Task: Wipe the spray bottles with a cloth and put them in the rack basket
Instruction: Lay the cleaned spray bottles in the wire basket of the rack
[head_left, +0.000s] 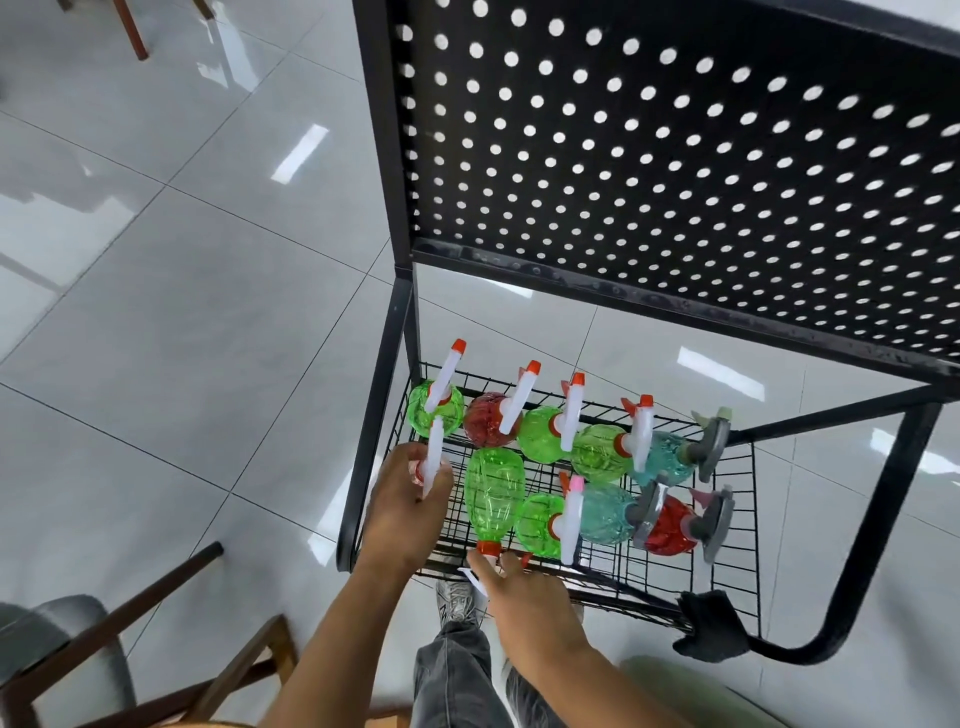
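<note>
Wire basket at the bottom of the black rack holds the spray bottles in two rows. Back row, left to right: green bottle, red bottle, two more green, then a teal bottle with a grey sprayer. Front row: a green bottle lying flat with its orange cap toward the near rim, another green with a pink-tipped white sprayer, a teal one, and a red one with a grey sprayer at the right end. Most sprayers are white with orange tips. No labels or readable writing on any bottle. Left hand is over the basket's front-left corner, grip clamped on a white sprayer head; the bottle under it is mostly hidden by the hand, only a bit of red shows. Right hand is at the near rim by the flat bottle's cap, fingers curled round a white piece, likely that bottle's sprayer but too hidden to say. Dark cloth hangs over the basket's near right corner. Rack stands on a grey tiled floor; wooden chair at lower left.
</note>
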